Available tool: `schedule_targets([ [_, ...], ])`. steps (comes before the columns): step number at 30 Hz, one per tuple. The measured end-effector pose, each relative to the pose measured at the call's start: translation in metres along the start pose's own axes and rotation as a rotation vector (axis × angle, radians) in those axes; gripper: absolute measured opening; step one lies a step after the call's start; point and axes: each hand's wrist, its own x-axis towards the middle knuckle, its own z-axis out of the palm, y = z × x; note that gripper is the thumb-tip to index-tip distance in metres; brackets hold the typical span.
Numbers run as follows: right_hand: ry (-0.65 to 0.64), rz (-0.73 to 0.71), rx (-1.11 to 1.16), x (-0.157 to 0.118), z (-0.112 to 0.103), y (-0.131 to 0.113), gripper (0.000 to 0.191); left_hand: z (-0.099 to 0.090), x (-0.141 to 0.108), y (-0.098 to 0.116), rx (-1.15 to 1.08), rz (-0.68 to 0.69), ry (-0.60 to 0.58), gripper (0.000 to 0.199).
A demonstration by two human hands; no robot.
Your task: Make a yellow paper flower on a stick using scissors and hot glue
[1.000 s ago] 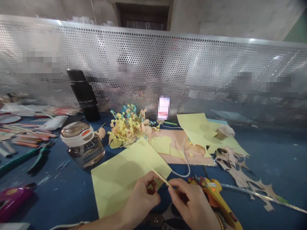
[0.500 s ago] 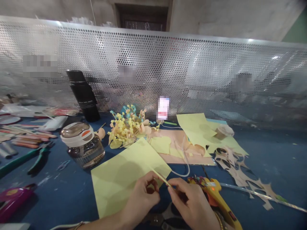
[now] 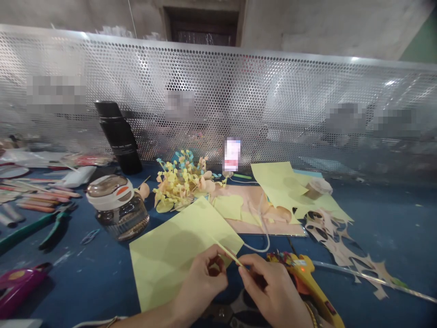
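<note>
Between my two hands stretches a thin, pale yellow strip (image 3: 229,251), perhaps rolled or folded paper. My left hand (image 3: 206,275) pinches it near the middle, thumb and forefinger closed. The fingertips of my right hand (image 3: 269,284) grip its lower right end. Under my left hand and forearm lies a large yellow paper sheet (image 3: 167,255). Dark scissors (image 3: 235,307) rest below both hands, partly covered by them. Just right of my right hand is a yellow hot glue gun (image 3: 317,282) with an orange light and a clear glue stick (image 3: 368,275) out of its back.
Behind the sheet are a bunch of small paper flowers (image 3: 182,180), a glass jar (image 3: 118,207) and a black bottle (image 3: 118,136). Green-handled pliers (image 3: 56,228) and a purple tool (image 3: 22,287) lie left. Paper offcuts (image 3: 344,246) lie right. A perforated metal panel (image 3: 290,100) stands behind.
Almost nothing differs. Both hands keep their hold on the strip, with only a very slight shift of the right fingers and of the view.
</note>
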Motion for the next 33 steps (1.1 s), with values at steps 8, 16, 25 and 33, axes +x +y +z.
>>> schedule_targets([
  [8, -0.024, 0.008, 0.009, 0.001, -0.001, 0.000, 0.014, 0.002, -0.002, 0.008, -0.004, -0.025, 0.020, 0.029],
  [16, -0.012, 0.005, -0.007, 0.001, 0.000, 0.000, 0.014, 0.001, -0.001, 0.004, 0.009, -0.007, 0.004, 0.031],
  [25, -0.063, -0.002, -0.014, -0.002, 0.000, -0.001, 0.015, 0.003, -0.004, 0.014, -0.009, -0.043, 0.030, 0.028],
  [33, -0.058, -0.061, -0.056, -0.004, 0.002, -0.002, 0.015, 0.003, -0.004, 0.008, -0.034, -0.011, 0.039, 0.030],
])
